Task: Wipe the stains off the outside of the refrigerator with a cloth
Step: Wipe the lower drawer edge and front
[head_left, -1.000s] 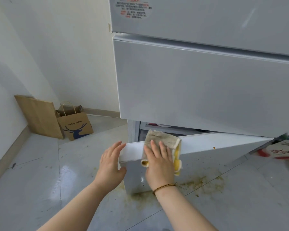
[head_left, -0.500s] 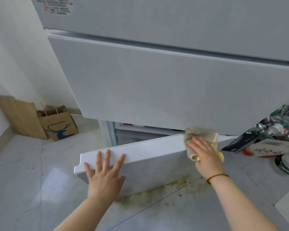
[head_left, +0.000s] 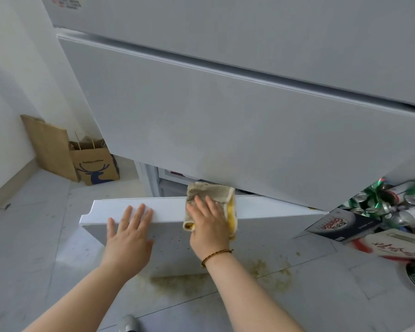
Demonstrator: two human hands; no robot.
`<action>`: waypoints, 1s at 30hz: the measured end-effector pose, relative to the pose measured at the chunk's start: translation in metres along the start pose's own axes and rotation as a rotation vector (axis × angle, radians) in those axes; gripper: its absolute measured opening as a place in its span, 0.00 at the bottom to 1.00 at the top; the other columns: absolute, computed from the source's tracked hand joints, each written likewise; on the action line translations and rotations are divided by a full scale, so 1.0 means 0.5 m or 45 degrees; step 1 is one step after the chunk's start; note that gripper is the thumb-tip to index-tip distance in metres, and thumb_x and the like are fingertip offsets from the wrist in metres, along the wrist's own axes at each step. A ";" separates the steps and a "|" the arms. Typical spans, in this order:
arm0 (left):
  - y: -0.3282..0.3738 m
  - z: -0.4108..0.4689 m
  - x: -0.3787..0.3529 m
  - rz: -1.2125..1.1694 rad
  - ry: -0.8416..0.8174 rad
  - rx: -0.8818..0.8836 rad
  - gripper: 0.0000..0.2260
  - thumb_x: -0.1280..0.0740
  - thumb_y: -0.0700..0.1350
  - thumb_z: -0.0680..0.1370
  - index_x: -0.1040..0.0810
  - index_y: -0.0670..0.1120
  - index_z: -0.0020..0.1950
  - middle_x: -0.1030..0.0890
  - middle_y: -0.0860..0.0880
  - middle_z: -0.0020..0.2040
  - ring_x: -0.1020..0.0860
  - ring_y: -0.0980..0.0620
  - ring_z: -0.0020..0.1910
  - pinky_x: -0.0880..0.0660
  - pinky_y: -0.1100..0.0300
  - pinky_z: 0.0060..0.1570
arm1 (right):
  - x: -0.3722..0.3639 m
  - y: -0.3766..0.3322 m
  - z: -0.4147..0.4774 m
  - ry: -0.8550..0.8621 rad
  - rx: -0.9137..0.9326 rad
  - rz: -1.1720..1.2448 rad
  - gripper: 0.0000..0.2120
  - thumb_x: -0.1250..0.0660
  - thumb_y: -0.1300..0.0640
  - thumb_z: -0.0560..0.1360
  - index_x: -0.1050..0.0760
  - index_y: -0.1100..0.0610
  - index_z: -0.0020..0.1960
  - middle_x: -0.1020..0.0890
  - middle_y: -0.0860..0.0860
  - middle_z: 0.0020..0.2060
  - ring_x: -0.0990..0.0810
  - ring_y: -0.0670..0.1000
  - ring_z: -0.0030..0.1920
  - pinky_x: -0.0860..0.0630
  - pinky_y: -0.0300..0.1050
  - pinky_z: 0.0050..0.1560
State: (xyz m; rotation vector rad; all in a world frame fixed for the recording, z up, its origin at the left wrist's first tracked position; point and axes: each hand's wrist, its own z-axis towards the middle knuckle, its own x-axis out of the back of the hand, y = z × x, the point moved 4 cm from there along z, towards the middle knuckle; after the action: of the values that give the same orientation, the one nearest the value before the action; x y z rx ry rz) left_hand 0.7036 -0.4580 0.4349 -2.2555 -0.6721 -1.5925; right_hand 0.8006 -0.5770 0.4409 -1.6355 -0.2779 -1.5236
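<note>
Beige cloth (head_left: 216, 190) under right hand (head_left: 209, 227)

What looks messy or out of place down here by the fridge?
A greenish-brown smear is spread over the floor tiles just below the bottom door. The door stands open, and its front is speckled with small dark spots. At the right, a heap of crushed cans lies piled beside the fridge.
</note>
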 end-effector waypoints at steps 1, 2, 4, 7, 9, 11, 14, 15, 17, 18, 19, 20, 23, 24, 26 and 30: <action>0.001 0.002 0.001 0.001 0.014 0.004 0.29 0.49 0.53 0.81 0.62 0.48 0.75 0.62 0.49 0.76 0.63 0.46 0.75 0.61 0.44 0.71 | -0.004 0.008 -0.001 -0.080 0.055 -0.018 0.27 0.41 0.67 0.75 0.38 0.55 0.72 0.41 0.51 0.74 0.50 0.54 0.75 0.73 0.47 0.64; 0.000 0.002 0.004 0.009 0.020 0.005 0.29 0.49 0.53 0.80 0.62 0.48 0.75 0.62 0.49 0.76 0.63 0.46 0.75 0.61 0.44 0.71 | 0.002 0.020 -0.002 -0.093 0.111 -0.043 0.27 0.40 0.66 0.74 0.39 0.55 0.72 0.41 0.51 0.74 0.49 0.54 0.75 0.72 0.48 0.64; -0.005 0.010 0.007 -0.004 0.005 -0.003 0.28 0.49 0.52 0.81 0.62 0.48 0.75 0.62 0.50 0.76 0.63 0.47 0.74 0.61 0.44 0.71 | 0.031 0.071 -0.013 -0.035 0.134 -0.161 0.30 0.30 0.66 0.67 0.31 0.55 0.68 0.31 0.53 0.69 0.37 0.57 0.71 0.62 0.55 0.67; -0.014 0.034 0.021 -0.054 -0.015 -0.029 0.27 0.49 0.49 0.81 0.60 0.49 0.75 0.61 0.50 0.76 0.63 0.47 0.75 0.61 0.44 0.71 | 0.072 0.181 -0.049 0.027 -0.147 -0.176 0.32 0.26 0.69 0.61 0.26 0.55 0.63 0.25 0.54 0.64 0.28 0.59 0.65 0.51 0.58 0.66; -0.014 0.049 0.032 -0.095 -0.021 -0.045 0.27 0.49 0.49 0.81 0.59 0.50 0.75 0.60 0.51 0.76 0.62 0.48 0.75 0.60 0.45 0.71 | 0.084 0.209 -0.062 0.067 -0.162 -0.206 0.34 0.23 0.72 0.54 0.23 0.57 0.59 0.21 0.55 0.59 0.23 0.60 0.60 0.44 0.61 0.61; -0.015 0.058 0.036 -0.105 -0.018 -0.063 0.27 0.48 0.49 0.81 0.59 0.50 0.75 0.60 0.51 0.76 0.62 0.48 0.75 0.61 0.45 0.71 | 0.072 0.207 -0.056 0.208 -0.197 -0.207 0.33 0.23 0.74 0.49 0.20 0.60 0.53 0.18 0.57 0.52 0.20 0.62 0.53 0.38 0.62 0.57; -0.019 0.062 0.035 -0.074 -0.002 -0.094 0.28 0.47 0.51 0.81 0.60 0.50 0.75 0.61 0.51 0.76 0.62 0.48 0.75 0.62 0.45 0.71 | 0.043 0.170 -0.036 0.402 -0.338 -0.142 0.31 0.25 0.78 0.47 0.19 0.63 0.49 0.17 0.60 0.49 0.20 0.65 0.51 0.37 0.63 0.56; -0.023 0.061 0.034 -0.045 0.017 -0.099 0.29 0.47 0.52 0.80 0.60 0.50 0.75 0.61 0.51 0.76 0.62 0.48 0.75 0.62 0.46 0.71 | 0.038 0.160 -0.034 0.406 -0.364 -0.132 0.31 0.26 0.78 0.47 0.19 0.63 0.50 0.17 0.60 0.50 0.20 0.66 0.51 0.36 0.63 0.56; -0.026 0.050 0.033 0.042 0.025 -0.123 0.29 0.47 0.54 0.80 0.59 0.50 0.75 0.59 0.51 0.76 0.61 0.48 0.75 0.60 0.46 0.72 | 0.036 0.156 -0.040 0.383 -0.320 -0.193 0.32 0.24 0.77 0.46 0.19 0.63 0.50 0.17 0.59 0.50 0.20 0.65 0.52 0.32 0.63 0.54; -0.028 0.045 0.028 0.070 0.036 -0.129 0.29 0.46 0.55 0.80 0.56 0.50 0.76 0.57 0.50 0.77 0.57 0.48 0.75 0.57 0.46 0.72 | 0.039 0.162 -0.046 0.362 -0.277 -0.235 0.33 0.24 0.76 0.46 0.19 0.62 0.50 0.17 0.59 0.50 0.20 0.63 0.53 0.30 0.63 0.53; -0.028 0.036 0.028 0.080 0.066 -0.152 0.29 0.42 0.56 0.78 0.49 0.48 0.75 0.49 0.48 0.77 0.50 0.45 0.75 0.52 0.44 0.71 | 0.045 0.171 -0.054 0.325 -0.244 -0.269 0.33 0.23 0.75 0.47 0.20 0.61 0.51 0.17 0.58 0.51 0.23 0.60 0.57 0.29 0.63 0.53; -0.025 0.028 0.035 0.091 0.113 -0.185 0.29 0.35 0.56 0.74 0.36 0.45 0.71 0.37 0.43 0.72 0.37 0.41 0.71 0.42 0.40 0.68 | 0.051 0.182 -0.063 0.299 -0.211 -0.304 0.33 0.23 0.74 0.48 0.20 0.60 0.52 0.18 0.57 0.52 0.27 0.57 0.59 0.30 0.63 0.54; -0.005 0.020 0.043 0.119 0.343 -0.349 0.20 0.29 0.60 0.65 0.18 0.44 0.45 0.18 0.42 0.44 0.19 0.39 0.43 0.25 0.37 0.51 | 0.072 0.210 -0.095 0.229 -0.251 -0.328 0.32 0.23 0.74 0.50 0.20 0.60 0.53 0.18 0.57 0.53 0.28 0.58 0.61 0.32 0.63 0.55; 0.012 0.021 0.039 0.094 0.238 -0.362 0.26 0.39 0.63 0.70 0.20 0.44 0.52 0.19 0.41 0.50 0.20 0.39 0.49 0.30 0.40 0.58 | 0.081 0.218 -0.106 0.237 -0.280 -0.306 0.32 0.23 0.75 0.50 0.20 0.60 0.53 0.18 0.57 0.53 0.24 0.60 0.59 0.32 0.63 0.54; 0.064 0.028 0.025 0.048 0.150 -0.412 0.37 0.54 0.68 0.72 0.42 0.46 0.74 0.40 0.41 0.74 0.39 0.42 0.72 0.51 0.49 0.71 | 0.092 0.223 -0.122 0.200 -0.320 -0.222 0.31 0.26 0.77 0.53 0.21 0.61 0.54 0.19 0.58 0.55 0.23 0.63 0.58 0.31 0.65 0.57; 0.160 0.006 -0.005 -0.023 -0.006 -0.557 0.35 0.48 0.64 0.76 0.59 0.50 0.75 0.52 0.54 0.76 0.52 0.54 0.75 0.59 0.56 0.72 | 0.113 0.234 -0.144 0.143 -0.407 -0.120 0.26 0.39 0.71 0.72 0.32 0.56 0.68 0.34 0.51 0.71 0.42 0.52 0.73 0.53 0.39 0.70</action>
State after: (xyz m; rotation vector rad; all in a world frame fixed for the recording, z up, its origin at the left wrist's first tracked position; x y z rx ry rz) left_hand 0.7479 -0.5250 0.4334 -2.5549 -0.3699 -1.8931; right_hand 0.8415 -0.7199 0.4333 -1.7927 -0.0514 -1.7967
